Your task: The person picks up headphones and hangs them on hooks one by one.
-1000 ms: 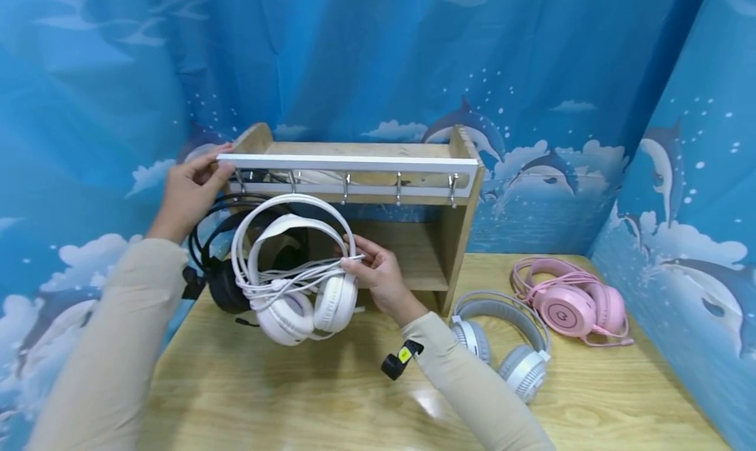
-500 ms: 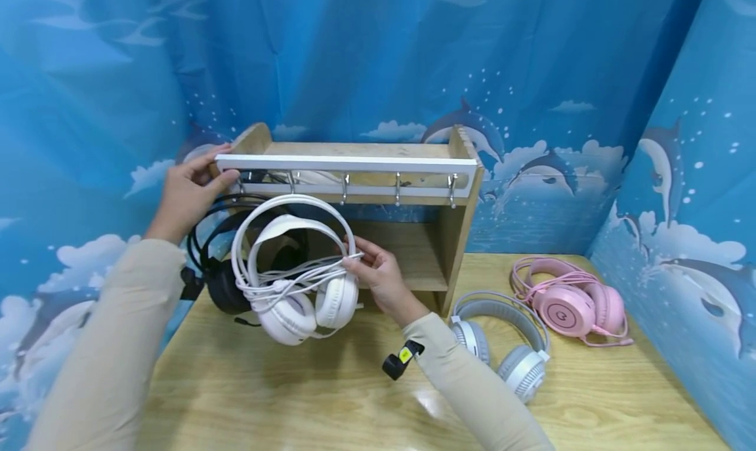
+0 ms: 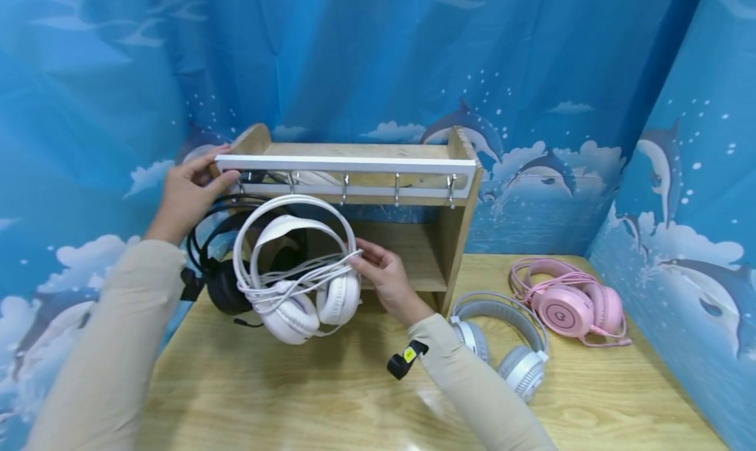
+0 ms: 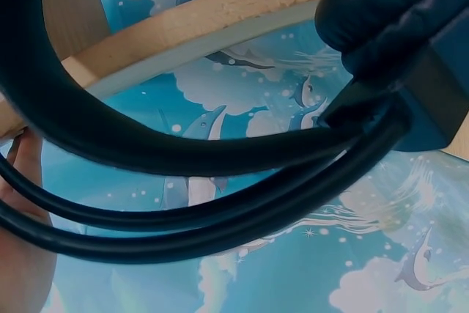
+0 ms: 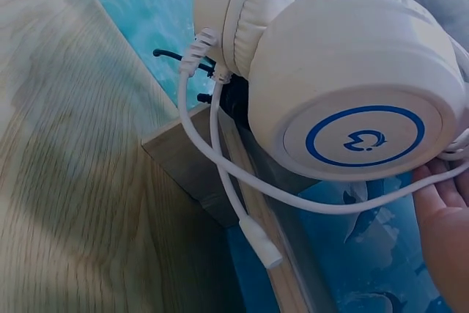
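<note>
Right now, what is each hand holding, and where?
Right hand pinches the white headset by its wrapped cord, at the right side of the band. Left hand grips the left end of the rack's white rail.

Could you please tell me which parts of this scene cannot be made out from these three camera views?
- Head view: which hook carries the white headphones; their headband covers it.
- Head view: the black headphones are mostly hidden behind the white pair.
- Left wrist view: the left hand is cut off by the edge; black bands fill the frame.
- Right wrist view: the right hand shows only at the corner; its grip is out of frame.
</note>
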Demonstrator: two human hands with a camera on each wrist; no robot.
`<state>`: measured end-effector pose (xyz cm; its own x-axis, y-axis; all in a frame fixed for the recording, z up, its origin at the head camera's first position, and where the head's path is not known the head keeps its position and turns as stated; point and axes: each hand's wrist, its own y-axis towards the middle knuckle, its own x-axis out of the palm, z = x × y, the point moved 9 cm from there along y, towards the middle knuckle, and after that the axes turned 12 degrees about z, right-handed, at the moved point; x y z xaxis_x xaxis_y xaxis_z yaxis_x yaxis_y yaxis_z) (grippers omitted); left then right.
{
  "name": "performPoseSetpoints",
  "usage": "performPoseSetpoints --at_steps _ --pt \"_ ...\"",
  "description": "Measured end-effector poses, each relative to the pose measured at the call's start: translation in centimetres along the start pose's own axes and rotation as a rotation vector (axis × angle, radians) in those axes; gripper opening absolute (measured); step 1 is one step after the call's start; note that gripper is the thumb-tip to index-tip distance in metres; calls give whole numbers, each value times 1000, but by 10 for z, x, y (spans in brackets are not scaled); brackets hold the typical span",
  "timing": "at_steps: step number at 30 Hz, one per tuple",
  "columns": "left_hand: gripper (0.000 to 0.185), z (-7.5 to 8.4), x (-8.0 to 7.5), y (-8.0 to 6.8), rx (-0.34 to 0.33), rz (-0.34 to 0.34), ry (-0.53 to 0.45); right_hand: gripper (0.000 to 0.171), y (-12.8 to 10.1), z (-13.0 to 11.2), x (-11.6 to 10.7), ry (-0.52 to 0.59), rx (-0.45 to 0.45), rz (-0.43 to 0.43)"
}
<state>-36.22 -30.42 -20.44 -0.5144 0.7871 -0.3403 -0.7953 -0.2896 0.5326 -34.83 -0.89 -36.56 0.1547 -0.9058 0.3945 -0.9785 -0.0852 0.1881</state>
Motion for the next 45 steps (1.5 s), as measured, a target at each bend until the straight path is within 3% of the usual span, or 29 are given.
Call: performPoseSetpoints --at_steps 12,25,33,45 --pt "52 0 -1 -1 9 2 -23 44 0 0 -11 -18 -6 -1" --pt "52 -2 -2 0 -2 4 2 45 2 0 -29 -81 -27 -81" --pt "52 0 0 -1 -6 -3 -3 53 -4 -5 -58 -230 25 -146" --pt "51 0 1 0 2 -11 -15 55 -28 -33 -118 -350 53 -135"
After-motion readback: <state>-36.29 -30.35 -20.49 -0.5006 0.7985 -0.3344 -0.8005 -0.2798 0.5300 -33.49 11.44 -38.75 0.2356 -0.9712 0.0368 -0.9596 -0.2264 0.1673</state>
